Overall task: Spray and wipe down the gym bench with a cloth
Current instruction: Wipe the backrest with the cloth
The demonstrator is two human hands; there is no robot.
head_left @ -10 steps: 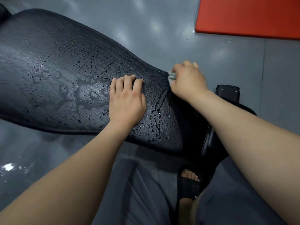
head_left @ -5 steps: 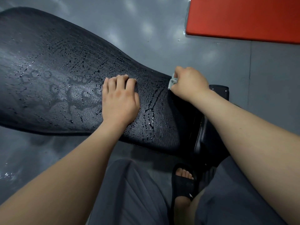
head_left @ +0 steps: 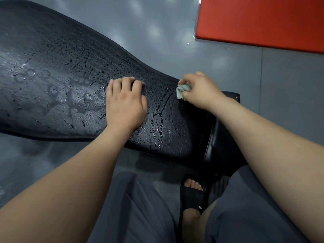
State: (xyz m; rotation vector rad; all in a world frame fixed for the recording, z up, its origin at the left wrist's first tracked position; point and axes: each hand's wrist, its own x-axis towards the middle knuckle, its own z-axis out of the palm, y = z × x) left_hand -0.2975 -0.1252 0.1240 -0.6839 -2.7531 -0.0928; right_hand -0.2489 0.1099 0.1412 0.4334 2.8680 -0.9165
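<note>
The black padded gym bench [head_left: 52, 88] runs from the upper left to the lower right, its surface wet with streaks and droplets. My left hand [head_left: 125, 104] rests palm down on the pad near its narrow part, fingers slightly bent over the surface. My right hand [head_left: 199, 90] grips a small bunched pale cloth [head_left: 182, 89] and presses it against the far edge of the pad at its narrow end. Most of the cloth is hidden inside the fist.
A red mat [head_left: 263, 21] lies on the grey floor [head_left: 175, 28] at the upper right. A black seat pad [head_left: 222, 137] adjoins the bench under my right forearm. My foot in a black slide sandal [head_left: 192, 195] stands below the bench, between my grey-trousered legs.
My right hand with the cloth has drawn slightly back along the bench's far edge toward the narrow end. My left hand stays in place on the pad.
</note>
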